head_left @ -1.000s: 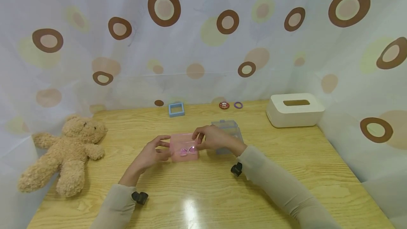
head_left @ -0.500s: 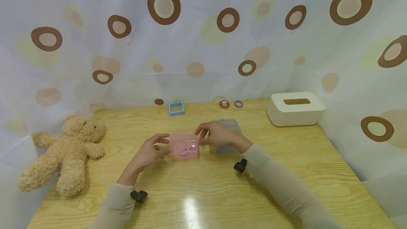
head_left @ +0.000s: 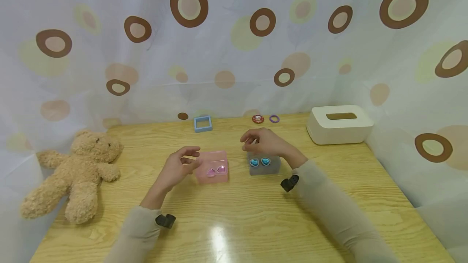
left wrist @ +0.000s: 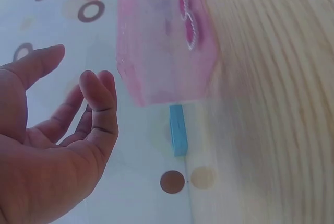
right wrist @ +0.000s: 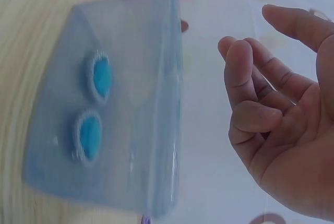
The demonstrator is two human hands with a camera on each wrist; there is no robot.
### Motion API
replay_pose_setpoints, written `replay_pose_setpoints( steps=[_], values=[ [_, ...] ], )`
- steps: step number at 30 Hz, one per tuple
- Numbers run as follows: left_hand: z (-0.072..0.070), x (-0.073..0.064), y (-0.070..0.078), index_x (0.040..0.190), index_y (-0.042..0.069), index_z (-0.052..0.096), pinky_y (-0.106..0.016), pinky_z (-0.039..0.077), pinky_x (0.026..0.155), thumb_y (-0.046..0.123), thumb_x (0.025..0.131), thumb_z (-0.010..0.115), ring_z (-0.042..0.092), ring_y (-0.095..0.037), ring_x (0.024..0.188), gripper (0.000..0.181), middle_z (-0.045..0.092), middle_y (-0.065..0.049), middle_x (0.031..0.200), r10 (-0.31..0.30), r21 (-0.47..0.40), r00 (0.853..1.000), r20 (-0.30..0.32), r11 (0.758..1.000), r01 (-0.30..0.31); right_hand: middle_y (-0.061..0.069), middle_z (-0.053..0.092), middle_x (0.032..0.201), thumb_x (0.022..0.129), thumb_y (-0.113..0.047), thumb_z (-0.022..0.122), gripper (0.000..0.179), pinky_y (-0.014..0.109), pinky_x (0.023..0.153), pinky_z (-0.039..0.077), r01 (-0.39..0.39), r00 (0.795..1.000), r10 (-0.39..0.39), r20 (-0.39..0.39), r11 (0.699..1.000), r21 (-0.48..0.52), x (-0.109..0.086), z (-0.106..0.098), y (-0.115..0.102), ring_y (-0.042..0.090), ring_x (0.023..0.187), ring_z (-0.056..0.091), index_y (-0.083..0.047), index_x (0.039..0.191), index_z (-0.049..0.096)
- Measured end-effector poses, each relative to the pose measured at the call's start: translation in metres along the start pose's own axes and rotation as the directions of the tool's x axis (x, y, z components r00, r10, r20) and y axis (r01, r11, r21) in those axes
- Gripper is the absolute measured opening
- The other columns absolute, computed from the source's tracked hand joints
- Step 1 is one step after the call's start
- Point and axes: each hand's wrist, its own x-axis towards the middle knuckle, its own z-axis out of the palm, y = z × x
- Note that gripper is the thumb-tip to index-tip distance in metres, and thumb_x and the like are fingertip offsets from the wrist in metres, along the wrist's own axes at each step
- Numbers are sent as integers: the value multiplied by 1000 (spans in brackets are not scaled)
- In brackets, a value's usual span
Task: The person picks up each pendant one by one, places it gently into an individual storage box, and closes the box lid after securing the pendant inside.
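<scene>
A translucent pink box (head_left: 212,177) stands on the table, with a pair of pink lens shapes (head_left: 221,169) with white rims, like small sunglasses, at its front. To its right is a translucent blue-grey box (head_left: 265,170) showing two blue lenses (head_left: 265,161) with pale rims. My left hand (head_left: 179,167) hovers beside the pink box's left edge; the left wrist view shows its bent fingers (left wrist: 96,91) apart from the box. Above the back of the blue-grey box is my right hand (head_left: 268,143), loosely curled around nothing. It hides the rear of that box, so its lid cannot be made out.
At the back of the table lie a blue square frame (head_left: 202,129), a red patterned disc (head_left: 257,119) and a purple ring (head_left: 274,119). A white tissue box (head_left: 338,133) stands at the back right. A teddy bear (head_left: 82,173) lies on the left.
My right hand has moved from the pink box's right edge to above the blue-grey box, uncovering the blue lenses. My left hand has lifted slightly at the pink box's left side.
</scene>
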Motion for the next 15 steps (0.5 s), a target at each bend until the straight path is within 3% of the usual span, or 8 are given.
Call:
replay_pose_setpoints(
  steps=[7,15],
  values=[
    [20,9,14,136,12,58,-34,60,80,22,94,70,64,-29,111,44,60,-18,130,46,-18,999,8,999,-46,9,68,106,99,-30,63,36,48,77,58,-37,997,37,-62,999,2,-7,-18,17,36,84,69,-7,127,63],
    [51,19,31,131,18,63,-37,57,88,24,93,72,66,-24,111,40,64,-8,128,47,-35,999,8,998,-47,9,69,105,99,-31,63,33,39,73,55,-84,988,82,-129,996,-8,-12,-31,37,33,81,69,-10,124,65]
  ],
)
